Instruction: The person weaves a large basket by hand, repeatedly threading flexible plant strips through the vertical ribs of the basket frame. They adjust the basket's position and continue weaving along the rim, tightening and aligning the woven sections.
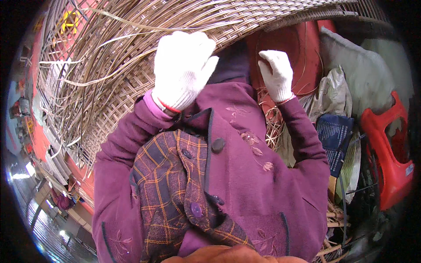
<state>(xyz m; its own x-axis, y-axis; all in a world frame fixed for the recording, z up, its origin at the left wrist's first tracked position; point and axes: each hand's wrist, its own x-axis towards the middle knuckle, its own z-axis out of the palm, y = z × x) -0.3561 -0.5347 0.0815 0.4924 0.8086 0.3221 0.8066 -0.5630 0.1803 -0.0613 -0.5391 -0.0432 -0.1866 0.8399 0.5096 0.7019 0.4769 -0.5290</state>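
Woven cane panel | under gloved left hand, curled on its edge | right hand just beside, fingers bent, grip unclear

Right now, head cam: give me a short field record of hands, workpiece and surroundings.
left hand: white knit glove, resting on the woven cane panel
right hand: white knit glove, raised by the panel's lower edge, over a red plastic stool; grip on a strand not clear
workpiece: open lattice weave, loose cane strips trailing left
clothing: purple coat over plaid lining
right side: red plastic part, dark blue packet, grey sack
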